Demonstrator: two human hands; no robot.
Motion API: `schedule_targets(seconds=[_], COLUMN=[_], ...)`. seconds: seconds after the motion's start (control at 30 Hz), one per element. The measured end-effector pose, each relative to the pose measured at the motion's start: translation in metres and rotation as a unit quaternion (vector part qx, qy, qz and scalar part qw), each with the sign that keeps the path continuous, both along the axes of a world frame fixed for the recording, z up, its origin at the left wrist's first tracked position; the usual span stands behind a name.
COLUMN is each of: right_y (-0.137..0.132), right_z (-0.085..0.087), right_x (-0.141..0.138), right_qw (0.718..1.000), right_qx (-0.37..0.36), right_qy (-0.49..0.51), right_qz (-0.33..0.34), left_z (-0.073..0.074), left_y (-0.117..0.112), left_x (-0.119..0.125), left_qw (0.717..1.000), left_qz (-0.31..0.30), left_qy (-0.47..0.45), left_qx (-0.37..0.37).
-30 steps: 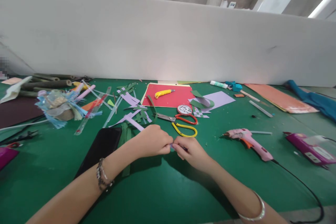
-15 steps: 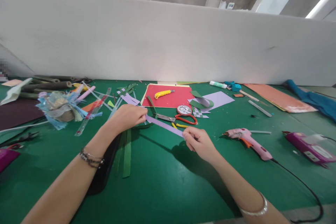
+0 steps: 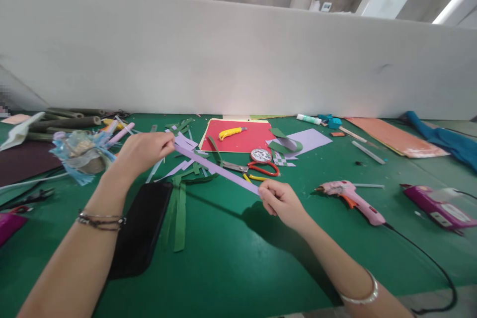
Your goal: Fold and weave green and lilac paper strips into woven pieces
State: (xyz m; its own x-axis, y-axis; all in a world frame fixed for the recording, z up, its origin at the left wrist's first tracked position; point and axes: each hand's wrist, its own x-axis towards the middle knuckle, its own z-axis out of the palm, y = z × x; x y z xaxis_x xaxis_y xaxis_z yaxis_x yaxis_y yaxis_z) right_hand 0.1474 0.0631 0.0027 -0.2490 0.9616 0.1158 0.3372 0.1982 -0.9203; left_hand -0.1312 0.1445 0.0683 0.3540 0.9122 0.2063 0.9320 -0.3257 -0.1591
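Observation:
A purple paper strip (image 3: pixel 216 168) stretches on a slant between my two hands above the green table. Its upper left end is pinched in my left hand (image 3: pixel 146 151), fingers closed. My right hand (image 3: pixel 283 201) grips the lower right end between thumb and bent fingers. Below the strip lie green paper strips (image 3: pixel 180 216) and a black phone (image 3: pixel 143 231). Just beyond it are scissors with red handles (image 3: pixel 264 168), a round patterned disc (image 3: pixel 261 155) and a yellow utility knife (image 3: pixel 231 133) on red paper (image 3: pixel 253 141).
A pink glue gun (image 3: pixel 352 198) with a trailing cord lies at the right, near a purple device (image 3: pixel 439 208). Purple sheet paper (image 3: pixel 311 140) and a glue stick (image 3: pixel 309 119) lie farther back. Bamboo pieces (image 3: pixel 70 122) and a blue ribbon bundle (image 3: pixel 84 154) occupy the left.
My left hand has moved left and slightly up, so a longer length of the purple strip shows between the hands. The phone is more exposed. My right hand has stayed nearly still.

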Motion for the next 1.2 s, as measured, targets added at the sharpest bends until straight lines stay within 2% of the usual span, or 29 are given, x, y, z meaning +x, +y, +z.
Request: schedule_targets(seconds=[0.13,0.33,0.4,0.53,0.6,0.7,0.87,1.07,1.2], right_y=[0.000,0.000,0.000,0.000,0.000,0.000,0.001,-0.001,-0.002], right_z=[0.000,0.000,-0.001,-0.001,-0.002,-0.003,-0.007,-0.007,-0.006], right_x=[0.000,0.003,0.003,0.002,0.002,0.002,0.004,0.001,0.000], right_qw=[1.000,0.999,0.999,0.993,0.991,0.988,0.985,0.974,0.967], right_qx=[-0.002,0.012,0.010,0.025,0.051,0.080,0.079,0.037,0.022], right_qy=[-0.007,-0.039,-0.051,-0.078,-0.088,-0.101,-0.127,-0.168,-0.173], right_qz=[0.016,-0.008,0.016,0.082,0.092,0.082,0.080,0.146,0.185], left_z=[0.004,0.012,0.013,0.016,0.017,0.020,0.022,0.023,0.023], left_y=[-0.003,-0.009,-0.008,-0.005,-0.005,-0.006,-0.008,-0.011,-0.012], left_x=[-0.002,-0.003,-0.004,-0.008,-0.010,-0.011,-0.010,-0.010,-0.007], left_qw=[1.000,0.998,0.998,0.990,0.988,0.988,0.986,0.981,0.980], left_qz=[0.009,0.036,0.040,0.118,0.135,0.130,0.113,0.102,0.095], left_qy=[-0.015,-0.021,-0.034,-0.073,-0.077,-0.077,-0.119,-0.146,-0.151], left_qx=[0.018,0.038,0.033,0.018,0.019,0.023,0.026,0.080,0.090])
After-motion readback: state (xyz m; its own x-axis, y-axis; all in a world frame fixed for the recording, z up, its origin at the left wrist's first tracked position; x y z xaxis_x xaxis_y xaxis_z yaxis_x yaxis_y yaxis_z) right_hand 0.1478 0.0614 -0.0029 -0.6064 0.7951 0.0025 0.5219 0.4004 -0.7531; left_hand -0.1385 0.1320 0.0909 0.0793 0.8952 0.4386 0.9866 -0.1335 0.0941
